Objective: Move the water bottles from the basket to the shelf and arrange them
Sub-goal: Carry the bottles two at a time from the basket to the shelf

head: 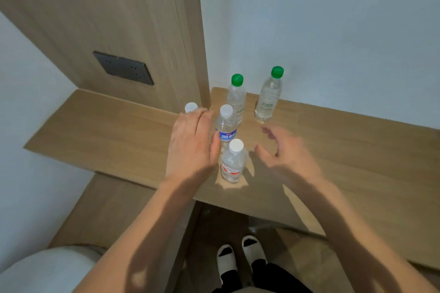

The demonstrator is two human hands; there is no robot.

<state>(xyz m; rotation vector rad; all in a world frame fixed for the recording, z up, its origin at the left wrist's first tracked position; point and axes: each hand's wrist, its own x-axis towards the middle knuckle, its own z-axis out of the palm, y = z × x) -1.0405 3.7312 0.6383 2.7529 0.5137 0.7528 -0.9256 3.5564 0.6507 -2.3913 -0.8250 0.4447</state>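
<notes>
Nearest the viewer, two feet in white slippers (240, 256) stand on the dark floor below the front edge of the light wooden shelf (345, 157). On the shelf, a clear plastic water bottle with a white cap and red label (232, 162) stands upright between both hands. The left hand (192, 143) reaches forward with straight, relaxed fingers, holding nothing; it hides most of a white-capped bottle (191, 107) behind it. The right hand (283, 150), blurred, hovers with fingers spread and slightly curved, empty. Just beyond stands a clear white-capped bottle with a blue label (226, 127). Farther back, near the pale wall, two clear green-capped bottles (236, 100) (268, 96) stand upright and apart. A dark socket plate (123, 68) sits on the wooden panel at left.
</notes>
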